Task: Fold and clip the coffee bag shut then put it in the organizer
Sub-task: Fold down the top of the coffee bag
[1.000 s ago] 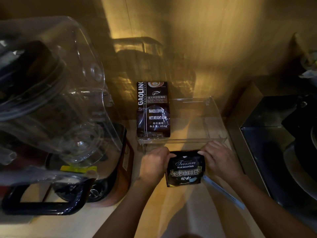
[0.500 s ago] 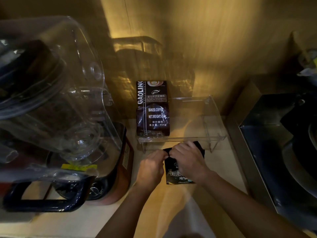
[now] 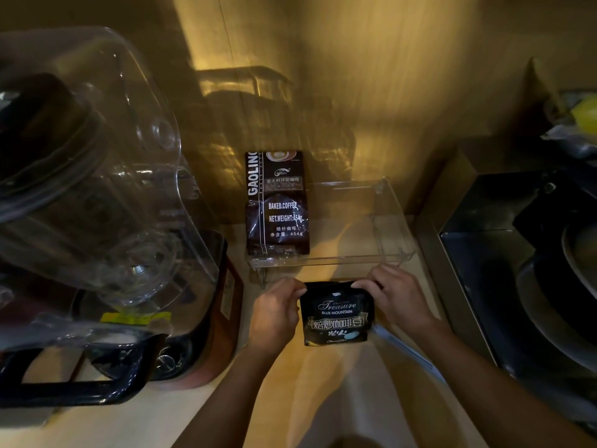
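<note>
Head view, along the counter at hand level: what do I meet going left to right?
Blender → left hand → small coffee bag → right hand → stove.

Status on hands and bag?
Left hand and right hand pinching Blue Mountain bag top. No clip on. Organizer holds Gaolin bag; right side free.

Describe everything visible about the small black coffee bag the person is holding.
The small black glossy coffee bag stands roughly upright on the pale wooden counter, just in front of the clear plastic organizer. Its front reads "Treasure Blue Mountain" above Chinese lettering. The top edge looks folded down, pinched at its corners by the left hand and right hand. No clip is on it.
</note>
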A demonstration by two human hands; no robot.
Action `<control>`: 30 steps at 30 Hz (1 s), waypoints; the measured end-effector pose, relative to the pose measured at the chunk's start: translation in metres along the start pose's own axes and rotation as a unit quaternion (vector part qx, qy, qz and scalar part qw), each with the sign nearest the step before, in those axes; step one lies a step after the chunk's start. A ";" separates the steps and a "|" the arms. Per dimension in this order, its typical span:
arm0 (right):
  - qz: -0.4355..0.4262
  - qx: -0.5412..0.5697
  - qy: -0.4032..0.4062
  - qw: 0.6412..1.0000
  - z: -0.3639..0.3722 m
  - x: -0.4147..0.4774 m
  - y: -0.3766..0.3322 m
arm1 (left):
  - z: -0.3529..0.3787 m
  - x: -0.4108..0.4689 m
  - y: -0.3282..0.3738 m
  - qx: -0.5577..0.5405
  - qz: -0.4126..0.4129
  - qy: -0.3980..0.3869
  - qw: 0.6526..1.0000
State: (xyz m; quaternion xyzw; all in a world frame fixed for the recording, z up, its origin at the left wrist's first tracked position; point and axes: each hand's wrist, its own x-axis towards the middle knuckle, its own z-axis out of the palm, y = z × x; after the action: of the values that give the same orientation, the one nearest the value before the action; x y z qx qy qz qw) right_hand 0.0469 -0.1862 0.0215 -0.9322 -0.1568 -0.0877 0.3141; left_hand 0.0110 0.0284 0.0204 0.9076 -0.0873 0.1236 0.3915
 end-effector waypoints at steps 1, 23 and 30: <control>-0.008 0.007 -0.010 1.000 0.000 0.000 0.001 | 0.000 0.000 -0.001 0.001 -0.004 0.001 1.000; -0.070 0.023 0.015 0.997 -0.006 -0.015 0.008 | 0.048 0.029 0.055 0.066 0.078 -0.111 0.989; 0.069 0.037 -0.001 0.997 0.005 -0.046 0.038 | 0.047 0.026 0.053 0.051 0.057 -0.069 0.995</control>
State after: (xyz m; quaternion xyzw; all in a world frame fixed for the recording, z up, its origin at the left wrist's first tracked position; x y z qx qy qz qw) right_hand 0.0178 -0.2227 -0.0156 -0.9288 -0.0950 -0.0593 0.3534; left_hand 0.0292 -0.0438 0.0337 0.9264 -0.1591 0.0873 0.3299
